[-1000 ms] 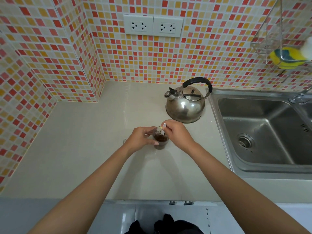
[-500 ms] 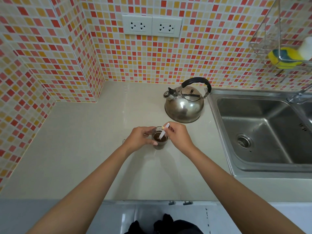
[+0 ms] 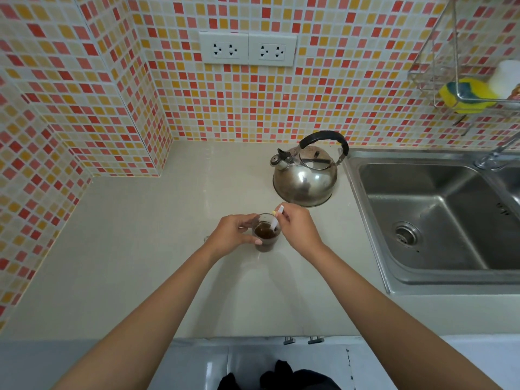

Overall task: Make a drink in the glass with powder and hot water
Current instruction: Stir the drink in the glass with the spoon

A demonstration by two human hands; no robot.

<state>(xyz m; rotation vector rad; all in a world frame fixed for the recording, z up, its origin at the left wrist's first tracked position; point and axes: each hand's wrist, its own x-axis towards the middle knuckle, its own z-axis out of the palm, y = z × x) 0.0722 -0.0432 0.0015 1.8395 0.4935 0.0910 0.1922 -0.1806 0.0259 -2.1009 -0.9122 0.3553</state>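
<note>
Head view: stirrer (image 3: 277, 219) tilted lower vs 0.5 s ago, R hand (image 3: 298, 228) on it.

Before you, the beige table (image 3: 140, 263) meets the tiled wall. On it stand the steel kettle (image 3: 305, 178), near the back beside the sink (image 3: 365, 220), and nearer you the glass (image 3: 266, 239) of brown drink.
</note>
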